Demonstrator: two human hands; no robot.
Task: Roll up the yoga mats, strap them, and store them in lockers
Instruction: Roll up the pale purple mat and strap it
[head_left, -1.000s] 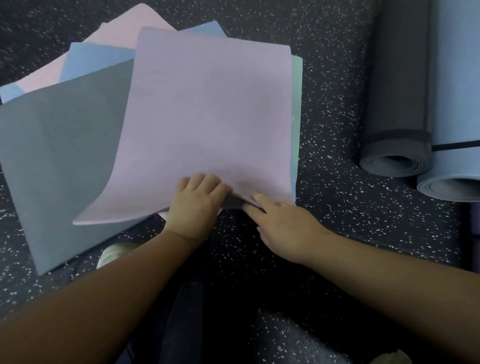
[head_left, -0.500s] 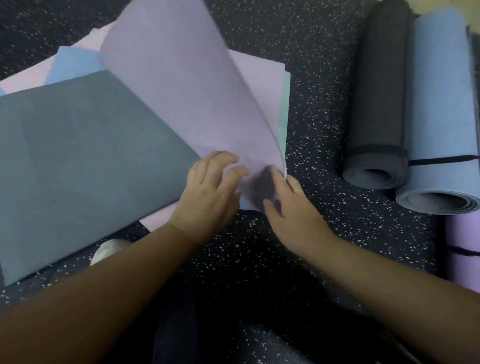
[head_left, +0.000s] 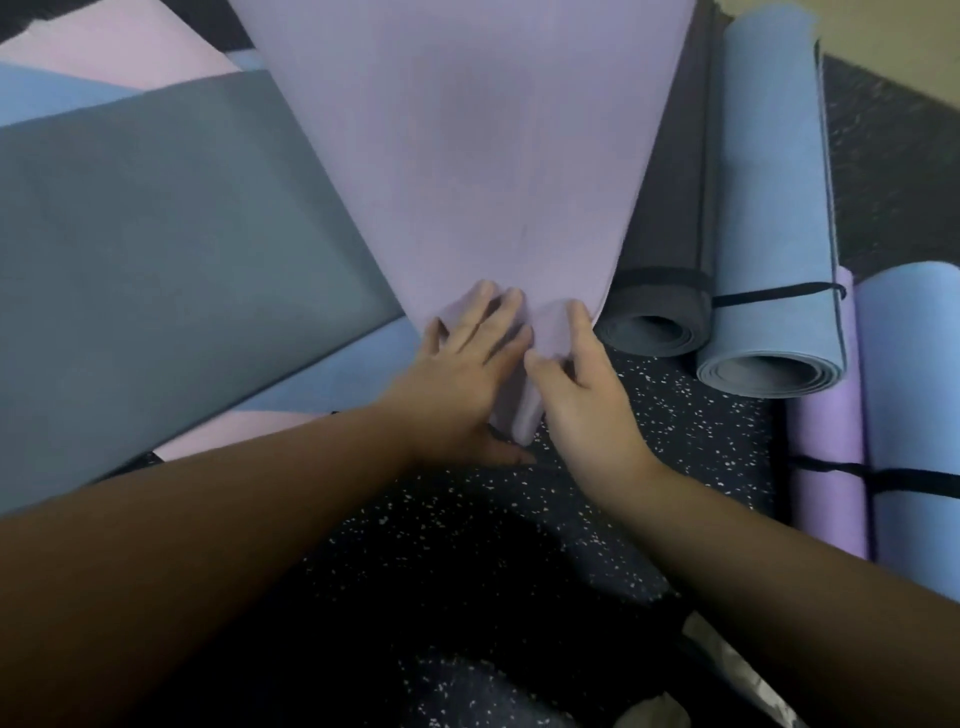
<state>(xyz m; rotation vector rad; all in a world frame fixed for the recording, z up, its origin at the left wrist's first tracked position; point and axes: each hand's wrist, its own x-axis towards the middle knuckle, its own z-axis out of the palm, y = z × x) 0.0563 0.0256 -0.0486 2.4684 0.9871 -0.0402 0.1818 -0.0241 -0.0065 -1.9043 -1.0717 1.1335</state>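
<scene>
Lilac foam under our fingers: left hand lies flat with straight fingers pressing the near end of the lilac mat, right hand cups the same end from the other side, fingers loosely bent against it, thumb tucked at the fold. Neither hand pinches it that we can see; whether the right thumb actually hooks under the edge, we cannot tell. The near end looks bunched into a small first curl between the two hands, the rest of the sheet fanning away and up out of frame. So we judge the step as starting the roll on this mat, strap and locker not yet reached. Next move calls for squaring that narrow, skewed curl across the full width, then pushing forward evenly with both palms, else it cones. Outward: grey mat lies flat left of it on the speckled floor, blue and pink sheets beneath. On the right, rolled mats lie side by side, already strapped: dark grey roll, blue roll, purple roll. No lockers in view.
</scene>
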